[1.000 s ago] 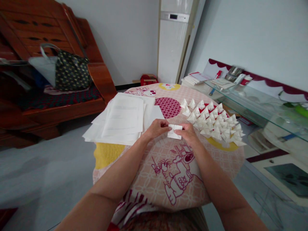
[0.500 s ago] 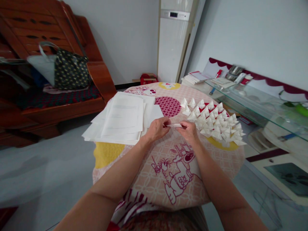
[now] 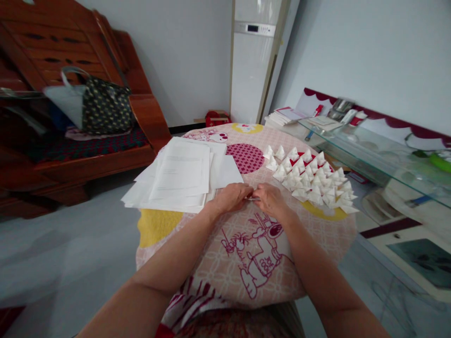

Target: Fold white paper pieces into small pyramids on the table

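Both my hands meet over the middle of a round table covered with a pink cartoon cloth. My left hand and my right hand are closed on a small folded piece of white paper, pressed flat against the cloth. Only a thin edge of the paper shows between my fingers. A stack of white paper sheets lies just left of my left hand. Several folded white paper triangles are laid out in rows to the right of my right hand.
A wooden bench with a dark dotted handbag stands at the left. A tall white air conditioner stands by the far wall. A glass-topped shelf with small items runs along the right.
The folded paper, first held up showing its face, was turned edge-on and brought down to the cloth. My hands have closed together over it.
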Motion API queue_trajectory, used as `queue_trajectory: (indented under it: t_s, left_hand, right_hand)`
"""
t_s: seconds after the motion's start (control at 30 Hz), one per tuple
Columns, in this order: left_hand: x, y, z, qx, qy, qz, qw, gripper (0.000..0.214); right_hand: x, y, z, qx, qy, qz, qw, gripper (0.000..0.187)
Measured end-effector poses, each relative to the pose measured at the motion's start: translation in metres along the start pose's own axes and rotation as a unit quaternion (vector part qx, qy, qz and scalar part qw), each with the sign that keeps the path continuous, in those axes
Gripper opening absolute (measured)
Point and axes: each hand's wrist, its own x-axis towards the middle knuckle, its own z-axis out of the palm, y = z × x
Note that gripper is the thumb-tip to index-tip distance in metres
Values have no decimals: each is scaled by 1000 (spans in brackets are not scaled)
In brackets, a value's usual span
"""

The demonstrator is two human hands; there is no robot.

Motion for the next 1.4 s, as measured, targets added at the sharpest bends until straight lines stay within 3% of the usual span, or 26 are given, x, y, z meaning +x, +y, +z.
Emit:
queue_trajectory:
  t_s: [0.1,0.23,0.4,0.7,0.87,1.07,1.4]
  left_hand:
    - [-2,1,-5,-11,-45,-20,999,22]
    - [-1,-4,-8,-58,-53,-23,997,19]
    - [1,-15,-4,-123,-49,-23,991,18]
    - [2,-17,-6,-233,-34,-117,965,14]
    - [5,-20,-3,-234,-34,-147,961,15]
    - [6,-20,-4,-234,-37,-173,956,20]
    - [12,-13,-8,-149,-50,-235,959,19]
  right_hand:
    - [-4,2,0,15,-28,-25,999,16]
    - [-4,5,-3,41,-46,-24,998,12]
    - [-1,8,-9,94,-76,16,993,18]
    - [-3,17,-14,225,-76,121,964,10]
    - [-3,20,-16,238,-68,166,955,10]
    - [-3,24,-12,279,-107,211,931,20]
    - [0,17,-16,234,-110,240,936,24]
